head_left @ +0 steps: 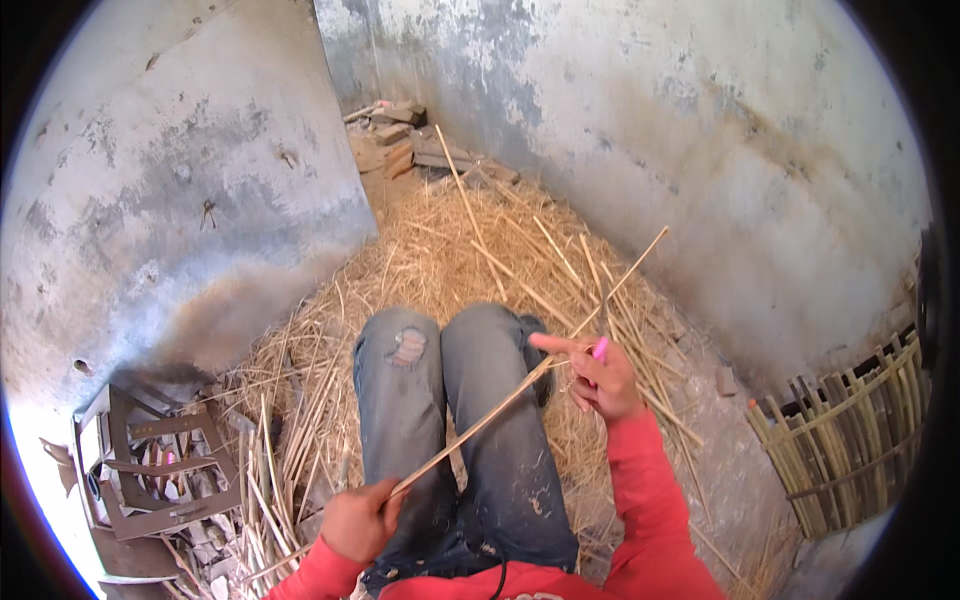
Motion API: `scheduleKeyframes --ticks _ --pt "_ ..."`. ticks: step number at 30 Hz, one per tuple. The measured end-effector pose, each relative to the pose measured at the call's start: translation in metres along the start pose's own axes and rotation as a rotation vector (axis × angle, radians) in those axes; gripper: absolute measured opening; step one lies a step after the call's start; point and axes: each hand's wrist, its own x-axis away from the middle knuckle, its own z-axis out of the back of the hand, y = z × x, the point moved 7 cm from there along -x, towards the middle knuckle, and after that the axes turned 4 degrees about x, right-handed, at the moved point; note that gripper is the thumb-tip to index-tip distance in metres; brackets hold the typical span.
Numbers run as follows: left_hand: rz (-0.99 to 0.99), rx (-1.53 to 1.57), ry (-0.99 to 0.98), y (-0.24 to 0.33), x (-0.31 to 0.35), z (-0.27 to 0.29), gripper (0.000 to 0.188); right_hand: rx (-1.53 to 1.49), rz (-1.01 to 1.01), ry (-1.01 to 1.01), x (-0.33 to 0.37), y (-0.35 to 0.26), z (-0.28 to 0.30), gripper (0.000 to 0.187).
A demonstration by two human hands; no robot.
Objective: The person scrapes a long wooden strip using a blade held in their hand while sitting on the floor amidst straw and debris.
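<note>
A long, thin bamboo strip (470,434) slants across my thighs, rising to the right. Its lower end is pinched in my left hand (360,520), thumb on top. Over by the right knee, my right hand (608,382) is closed on a knife whose narrow dark blade (604,312) points away from me; its handle is mostly hidden by the fingers. The index finger of that hand stretches left along the strip. A small bright pink piece (600,348) shows at the fingers; I cannot tell what it is. Past the blade, a thin pale length (637,262) sticks out up and right.
Straw-like shavings (400,260) and loose sticks (650,350) cover the floor ahead. More strips (265,480) lie at left, beside a broken dark frame (170,470). A slatted wooden basket (850,440) stands at right. Bricks (398,130) are piled by the worn walls.
</note>
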Motion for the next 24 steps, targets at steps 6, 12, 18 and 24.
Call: scheduleKeyframes --ticks 6,12,18,24 --pt "0.025 -0.131 0.100 -0.002 0.003 0.014 0.015 0.426 0.396 0.685 0.035 -0.031 0.028 0.026" --pt "-0.009 -0.174 0.095 -0.004 0.004 0.008 0.018 0.906 0.250 0.487 0.047 -0.007 -0.025 0.044" --pt "-0.001 -0.151 0.105 0.005 0.002 0.011 0.017 1.134 0.228 0.420 0.029 -0.008 -0.031 0.044" --pt "-0.010 -0.152 0.107 0.002 0.002 0.011 0.018 1.205 0.222 0.385 0.019 -0.003 -0.031 0.043"
